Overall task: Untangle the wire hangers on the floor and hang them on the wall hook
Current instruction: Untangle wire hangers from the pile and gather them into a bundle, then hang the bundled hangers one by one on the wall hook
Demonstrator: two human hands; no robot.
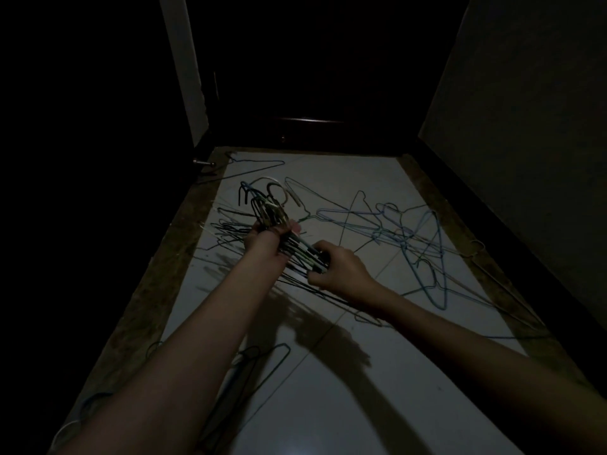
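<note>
On a dim white tiled floor (328,389), a bundle of hangers (279,231) is gripped by the left hand (262,241); its lower end is apparently pinched by the right hand (338,270).

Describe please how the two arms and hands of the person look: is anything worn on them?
Both forearms are bare up to the frame edge; no sleeves show. The left hand and the right hand wear no gloves. I see no watch, bracelet or ring on the wrists or fingers, though the light is dim, so a thin ring could escape notice. No markings show.
</note>
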